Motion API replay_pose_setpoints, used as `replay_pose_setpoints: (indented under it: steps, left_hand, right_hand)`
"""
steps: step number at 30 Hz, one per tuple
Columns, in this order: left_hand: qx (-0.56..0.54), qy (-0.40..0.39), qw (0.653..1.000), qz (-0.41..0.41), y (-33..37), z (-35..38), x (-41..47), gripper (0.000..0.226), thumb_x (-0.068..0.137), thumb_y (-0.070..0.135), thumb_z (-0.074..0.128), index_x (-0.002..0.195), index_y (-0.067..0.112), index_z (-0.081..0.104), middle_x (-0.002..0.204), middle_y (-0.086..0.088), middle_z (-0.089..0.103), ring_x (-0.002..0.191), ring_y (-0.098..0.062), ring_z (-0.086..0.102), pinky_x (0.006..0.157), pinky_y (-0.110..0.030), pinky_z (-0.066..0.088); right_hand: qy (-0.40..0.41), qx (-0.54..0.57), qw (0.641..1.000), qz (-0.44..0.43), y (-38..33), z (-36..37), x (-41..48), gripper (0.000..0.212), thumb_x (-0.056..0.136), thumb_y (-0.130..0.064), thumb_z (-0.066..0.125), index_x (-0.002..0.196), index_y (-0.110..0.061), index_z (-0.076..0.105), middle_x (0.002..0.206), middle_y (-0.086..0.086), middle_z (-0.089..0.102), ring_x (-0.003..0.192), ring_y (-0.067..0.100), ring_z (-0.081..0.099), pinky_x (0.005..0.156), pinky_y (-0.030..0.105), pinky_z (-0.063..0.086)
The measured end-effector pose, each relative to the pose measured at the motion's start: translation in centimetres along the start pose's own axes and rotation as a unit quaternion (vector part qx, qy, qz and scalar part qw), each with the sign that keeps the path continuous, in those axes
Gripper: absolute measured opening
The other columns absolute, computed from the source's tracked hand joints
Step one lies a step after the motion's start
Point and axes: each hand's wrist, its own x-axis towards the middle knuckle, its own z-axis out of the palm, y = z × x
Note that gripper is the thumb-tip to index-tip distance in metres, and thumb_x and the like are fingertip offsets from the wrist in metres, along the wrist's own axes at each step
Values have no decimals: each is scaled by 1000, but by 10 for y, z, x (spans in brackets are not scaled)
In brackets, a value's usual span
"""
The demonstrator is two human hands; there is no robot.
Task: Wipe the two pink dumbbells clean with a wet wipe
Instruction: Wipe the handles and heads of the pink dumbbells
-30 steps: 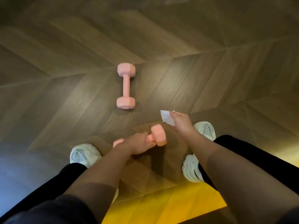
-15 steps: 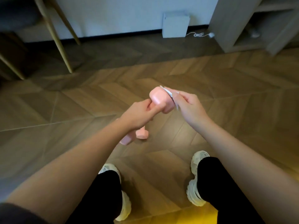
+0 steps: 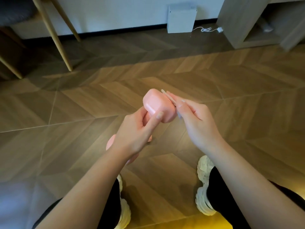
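Observation:
My left hand (image 3: 135, 131) grips the handle of a pink dumbbell (image 3: 156, 105), which it holds upright in front of me, thumb pressed on the upper head. My right hand (image 3: 196, 119) pinches a white wet wipe (image 3: 170, 98) and lays it flat against the right side of that upper head. Pink parts (image 3: 110, 142) peek out from behind my left wrist. I cannot tell whether they are this dumbbell's lower head or the second dumbbell on the floor.
Herringbone wood floor (image 3: 231, 123) lies all around. My white shoes (image 3: 203, 184) stand below the hands. Wooden chair legs (image 3: 56, 35) are at the far left, a white box (image 3: 180, 18) with a cable by the wall, and a grey shelf unit (image 3: 257, 22) at the far right.
My left hand has lifted the dumbbell from near the floor up in front of me. My right hand has brought the wipe against its upper head. The view has tilted up toward the wall.

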Motion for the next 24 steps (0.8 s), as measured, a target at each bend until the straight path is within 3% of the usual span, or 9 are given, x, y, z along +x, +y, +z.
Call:
replay_pose_setpoints:
  steps: [2, 5, 9, 11, 15, 19, 21, 23, 24]
  left_hand:
    - [-13, 13, 1000, 15, 1, -1, -4, 55, 79, 80, 36, 69, 28, 51, 59, 14, 60, 49, -2, 54, 50, -15, 38]
    - [-5, 14, 999, 42, 3, -1, -6, 60, 77, 88, 30, 68, 32, 48, 65, 13, 61, 55, -6, 55, 51, -18, 37]
    - [54, 0, 997, 61, 2, 0, -4, 59, 75, 92, 21, 71, 37, 44, 62, 15, 57, 62, -6, 52, 53, -21, 34]
    - [75, -9, 995, 60, 0, 2, -2, 55, 76, 89, 24, 72, 38, 42, 59, 18, 54, 62, -2, 51, 52, -20, 30]
    - [87, -29, 994, 60, -2, 5, 0, 45, 80, 81, 27, 74, 38, 41, 65, 22, 55, 60, -3, 50, 53, -21, 25]
    - [102, -41, 992, 62, -3, 7, 1, 45, 80, 80, 27, 72, 38, 41, 57, 12, 46, 54, -9, 45, 54, -31, 29]
    - [110, -40, 991, 58, -4, 7, 1, 46, 80, 80, 26, 71, 37, 40, 57, 11, 47, 54, -10, 45, 54, -32, 30]
    - [123, -46, 990, 57, -5, 7, 1, 47, 79, 81, 24, 73, 37, 40, 59, 10, 50, 57, -12, 48, 54, -33, 33]
    - [120, -47, 990, 54, -5, 7, 2, 47, 79, 81, 23, 74, 38, 41, 61, 10, 52, 58, -13, 50, 55, -34, 34]
  right_hand:
    - [-8, 15, 1000, -13, 3, 2, -1, 35, 101, -29, 40, 96, -50, 68, 125, -16, 66, 126, -1, 53, 101, 16, 41]
    - [-10, 49, 999, 4, 7, -2, 1, 36, 103, -22, 40, 126, -20, 66, 133, -8, 63, 129, 7, 53, 110, 33, 41]
    - [-21, 49, 999, 0, 8, -6, 3, 34, 103, -24, 40, 127, -30, 63, 131, -14, 64, 126, 16, 57, 106, 39, 45]
    - [-19, 53, 998, 14, 9, -6, 5, 34, 102, -22, 40, 125, -26, 65, 128, -13, 66, 126, 9, 56, 110, 45, 41]
    - [-35, 33, 999, -2, 9, -4, 6, 35, 103, -21, 39, 129, -25, 62, 125, -19, 65, 124, -1, 54, 114, 39, 38]
    - [-35, 20, 999, 7, 5, -3, 7, 37, 102, -21, 39, 118, -40, 66, 131, -11, 64, 118, -4, 56, 113, 43, 35]
    - [-37, 11, 999, 7, 4, -2, 6, 38, 102, -24, 39, 109, -48, 68, 114, -18, 70, 114, -5, 58, 108, 37, 40]
    - [-31, 12, 999, 23, 5, -4, 5, 35, 100, -29, 40, 117, -39, 68, 97, -20, 71, 104, 3, 62, 101, 42, 46]
    - [-39, 10, 999, 17, 5, -4, 4, 35, 101, -28, 39, 122, -32, 67, 99, -21, 70, 112, 8, 61, 106, 46, 43]
